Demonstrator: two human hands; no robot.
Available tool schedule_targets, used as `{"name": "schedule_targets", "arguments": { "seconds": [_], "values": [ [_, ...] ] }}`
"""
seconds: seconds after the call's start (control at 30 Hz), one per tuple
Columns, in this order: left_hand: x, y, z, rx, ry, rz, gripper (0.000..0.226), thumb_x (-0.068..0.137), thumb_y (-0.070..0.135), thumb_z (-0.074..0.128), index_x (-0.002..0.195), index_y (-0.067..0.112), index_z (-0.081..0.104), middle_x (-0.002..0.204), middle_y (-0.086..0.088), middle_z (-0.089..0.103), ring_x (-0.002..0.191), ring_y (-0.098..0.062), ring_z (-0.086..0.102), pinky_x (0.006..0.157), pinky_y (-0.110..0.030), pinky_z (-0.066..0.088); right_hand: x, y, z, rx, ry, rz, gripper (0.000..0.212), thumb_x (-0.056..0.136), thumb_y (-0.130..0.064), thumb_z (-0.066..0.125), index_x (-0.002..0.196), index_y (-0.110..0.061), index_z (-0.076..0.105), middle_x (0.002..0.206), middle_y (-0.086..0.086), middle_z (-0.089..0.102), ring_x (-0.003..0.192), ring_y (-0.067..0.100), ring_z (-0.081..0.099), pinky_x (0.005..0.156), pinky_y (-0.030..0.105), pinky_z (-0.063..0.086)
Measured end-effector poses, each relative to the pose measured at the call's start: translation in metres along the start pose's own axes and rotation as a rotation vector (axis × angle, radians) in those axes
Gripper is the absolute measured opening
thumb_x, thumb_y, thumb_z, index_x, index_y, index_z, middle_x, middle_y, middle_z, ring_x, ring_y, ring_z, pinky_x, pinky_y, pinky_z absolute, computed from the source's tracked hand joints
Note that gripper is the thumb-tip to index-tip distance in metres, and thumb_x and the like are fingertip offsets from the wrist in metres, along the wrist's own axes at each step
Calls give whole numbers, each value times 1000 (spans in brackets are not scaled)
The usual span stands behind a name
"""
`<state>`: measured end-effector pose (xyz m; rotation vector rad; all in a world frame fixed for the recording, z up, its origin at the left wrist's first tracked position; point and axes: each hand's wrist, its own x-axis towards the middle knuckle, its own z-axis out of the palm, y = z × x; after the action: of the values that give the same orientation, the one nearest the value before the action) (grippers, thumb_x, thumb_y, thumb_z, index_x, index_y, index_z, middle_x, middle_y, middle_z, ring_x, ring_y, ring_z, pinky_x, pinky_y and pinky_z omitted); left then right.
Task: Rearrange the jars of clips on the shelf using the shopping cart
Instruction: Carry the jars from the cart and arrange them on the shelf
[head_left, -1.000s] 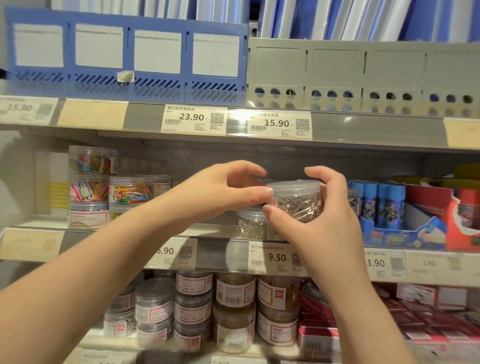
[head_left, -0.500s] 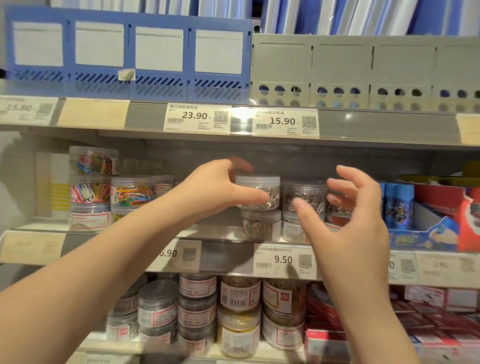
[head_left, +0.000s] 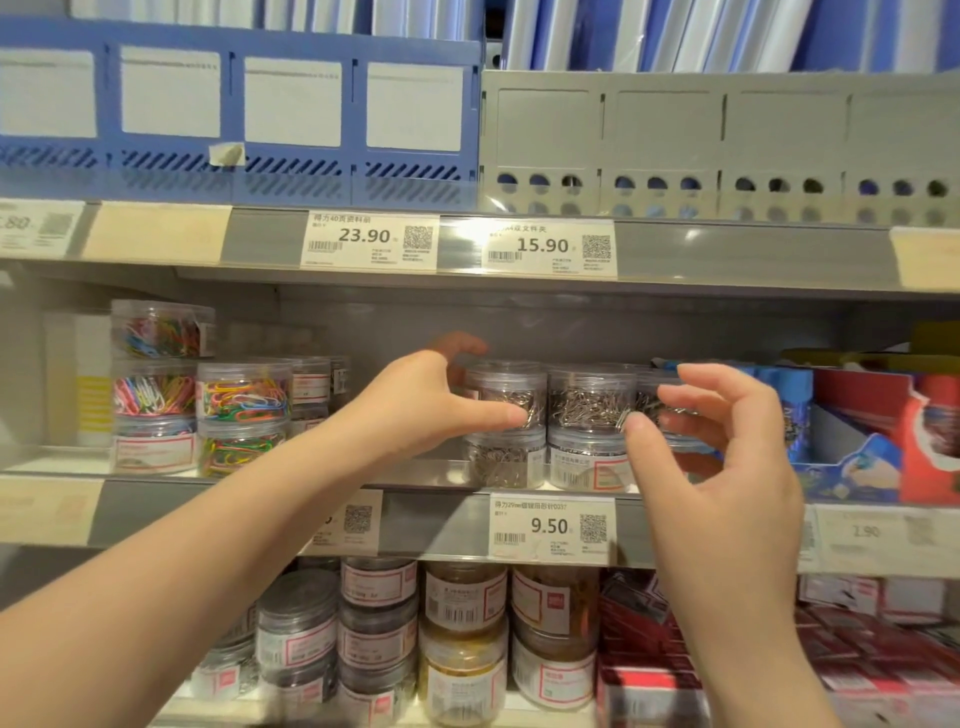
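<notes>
On the middle shelf (head_left: 426, 475), right above the 9.50 price tag (head_left: 550, 529), there's a little cluster of clear jars full of silver clips, stacked two high. The left hand (head_left: 415, 410) is wrapped around the top-left jar (head_left: 506, 397), thumb pressed on its front and fingers curled over the lid toward the back, so it's got a proper grip on it. That jar sits on another silver-clip jar (head_left: 501, 460). The right hand (head_left: 727, 457) is just in front of the next stack, fingers spread and loosely curled, thumb tip near the top-middle jar (head_left: 589, 397), not gripping anything as far as I can see. Off to the left, well apart, are jars of colored clips (head_left: 241, 397). No cart visible in this shot.
</notes>
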<state>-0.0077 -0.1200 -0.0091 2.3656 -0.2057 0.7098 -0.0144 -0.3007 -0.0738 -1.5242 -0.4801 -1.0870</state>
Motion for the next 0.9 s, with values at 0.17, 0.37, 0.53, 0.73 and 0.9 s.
{"name": "schedule_targets", "arguments": {
  "seconds": [0.17,0.37,0.53,0.73,0.9],
  "values": [
    [-2,-1,5,145,-3,34,72,68,47,75,130,31,42,104,15,47,89,-4,52,77,-13,34,0,0,1,15,1,17,29,73,-36,57,97,-45,45,98,-23,57,95,-5,53,75,14,39],
    [0,-1,5,98,-23,26,72,68,42,76,130,26,43,88,20,47,78,4,50,62,-6,37,-2,3,2,46,-17,33,34,81,-25,65,106,-38,46,96,-21,58,92,-8,53,71,2,37],
    [-1,1,6,80,-13,22,72,68,42,77,130,28,42,89,19,47,78,4,50,60,-5,39,-2,1,4,48,-33,41,36,78,-23,64,103,-41,44,96,-21,58,92,-8,53,71,3,38],
    [-2,3,5,53,-31,-19,73,69,41,77,132,30,42,105,11,47,90,-7,53,76,-14,34,-4,0,4,51,-32,58,33,77,-25,63,98,-43,45,96,-21,58,92,-4,55,76,15,41],
    [-2,4,6,46,-41,-29,72,69,40,77,131,29,42,97,13,47,82,-4,52,65,-14,39,-5,-2,3,47,-44,73,32,77,-28,61,98,-45,44,96,-20,58,94,-5,54,75,14,40]
  ]
}}
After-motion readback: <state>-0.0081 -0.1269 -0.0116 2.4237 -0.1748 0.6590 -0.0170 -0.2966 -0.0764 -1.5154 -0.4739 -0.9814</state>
